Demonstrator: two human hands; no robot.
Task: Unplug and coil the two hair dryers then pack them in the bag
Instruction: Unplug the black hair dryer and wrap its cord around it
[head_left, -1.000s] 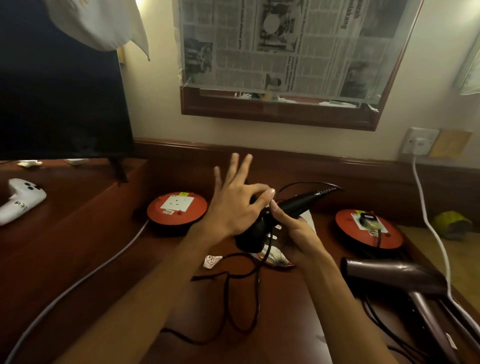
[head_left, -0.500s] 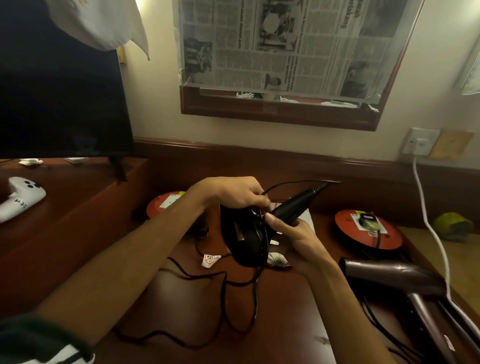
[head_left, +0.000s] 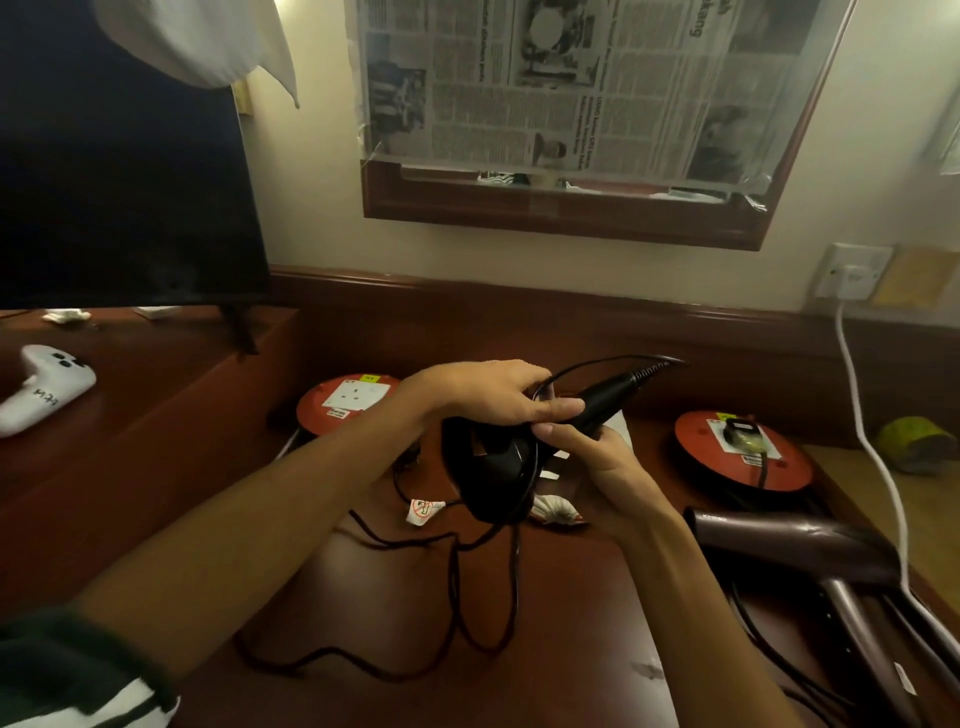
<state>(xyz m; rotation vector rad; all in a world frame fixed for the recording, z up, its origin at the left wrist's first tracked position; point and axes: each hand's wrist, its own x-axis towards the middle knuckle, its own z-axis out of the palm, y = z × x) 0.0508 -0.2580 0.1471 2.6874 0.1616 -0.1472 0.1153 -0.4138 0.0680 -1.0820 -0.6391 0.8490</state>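
Hair dryer cord trails in loose black loops across the desk nearest us, running up to the black hair dryer that we hold above the desk between both hands. Our right hand comes in from below, fingers curled round the dryer's handle, the palm turned up. Our left hand reaches across from the left, forearm slanting up over the desk, its fingers bent down over the top of the dryer and pinching the cord where it arcs back from the handle's end. To the right the second, brown hair dryer lies on the desk, its plug sitting in the red socket reel beyond it. Another red reel stands behind our left wrist. Farther left a white controller rests on the raised shelf, under a dark screen
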